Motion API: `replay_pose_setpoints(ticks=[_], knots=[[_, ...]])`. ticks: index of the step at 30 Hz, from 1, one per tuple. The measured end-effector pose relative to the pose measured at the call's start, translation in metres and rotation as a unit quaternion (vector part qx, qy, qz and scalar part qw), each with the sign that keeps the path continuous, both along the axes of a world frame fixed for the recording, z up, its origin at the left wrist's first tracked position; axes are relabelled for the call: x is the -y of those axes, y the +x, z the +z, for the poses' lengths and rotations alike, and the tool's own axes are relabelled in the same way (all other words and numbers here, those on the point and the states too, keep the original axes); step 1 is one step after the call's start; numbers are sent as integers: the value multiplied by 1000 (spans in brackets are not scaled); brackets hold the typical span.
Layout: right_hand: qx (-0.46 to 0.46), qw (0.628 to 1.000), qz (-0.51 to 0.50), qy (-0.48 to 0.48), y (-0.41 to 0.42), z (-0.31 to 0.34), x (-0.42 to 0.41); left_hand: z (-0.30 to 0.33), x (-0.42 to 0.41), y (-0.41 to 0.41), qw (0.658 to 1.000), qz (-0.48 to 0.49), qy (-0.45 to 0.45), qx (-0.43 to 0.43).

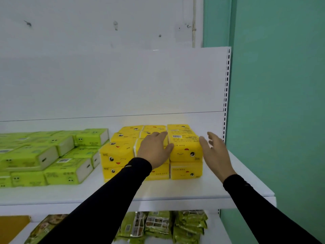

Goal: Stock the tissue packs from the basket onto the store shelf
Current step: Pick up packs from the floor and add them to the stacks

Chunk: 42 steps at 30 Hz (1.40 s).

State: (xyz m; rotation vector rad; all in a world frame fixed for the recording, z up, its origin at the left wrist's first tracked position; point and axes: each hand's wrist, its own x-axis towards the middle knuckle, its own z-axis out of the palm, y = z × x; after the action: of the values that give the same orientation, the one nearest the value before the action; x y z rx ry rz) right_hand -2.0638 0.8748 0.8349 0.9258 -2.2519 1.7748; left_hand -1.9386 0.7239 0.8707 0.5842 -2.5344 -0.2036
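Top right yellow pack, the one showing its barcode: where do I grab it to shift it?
Probably by its two long sides, from the front. The top right pack runs lengthwise into the shelf; left hand and right hand already flank it, fingers straight.

Yellow packs (185, 152) with smiley faces sit stacked two high on the white shelf (184, 191), close together in rows. The top right pack shows a barcode. Green packs (49, 155) lie piled at the left.

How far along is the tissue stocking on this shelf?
Done: yellow tissue packs sit two high on the shelf beside the green packs. In hand: the left hand rests on the stack and the open right hand flanks the rightmost top pack. Left: the basket is out of view, so unknown.
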Motion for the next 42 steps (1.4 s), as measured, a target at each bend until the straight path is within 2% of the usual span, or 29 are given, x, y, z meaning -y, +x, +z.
replay_pose_setpoints(ticks=[3,10,14,21,28,33,42], knots=[[-58,996,-7,-64,23,23,2,12,10,28,998,-5,41,-56],[-119,977,159,-74,114,29,56,5,34,141,974,57,137,-172],[-96,954,278,-62,183,13,98,-21,48,249,955,134,176,-197],[-16,904,426,22,341,-47,161,-79,59,457,901,276,231,-243],[-12,846,518,126,523,-96,217,-143,70,652,851,378,265,-250],[30,800,571,181,640,-134,252,-185,83,774,810,429,309,-255],[80,757,590,271,746,-220,340,-255,138,890,759,488,382,-199]])
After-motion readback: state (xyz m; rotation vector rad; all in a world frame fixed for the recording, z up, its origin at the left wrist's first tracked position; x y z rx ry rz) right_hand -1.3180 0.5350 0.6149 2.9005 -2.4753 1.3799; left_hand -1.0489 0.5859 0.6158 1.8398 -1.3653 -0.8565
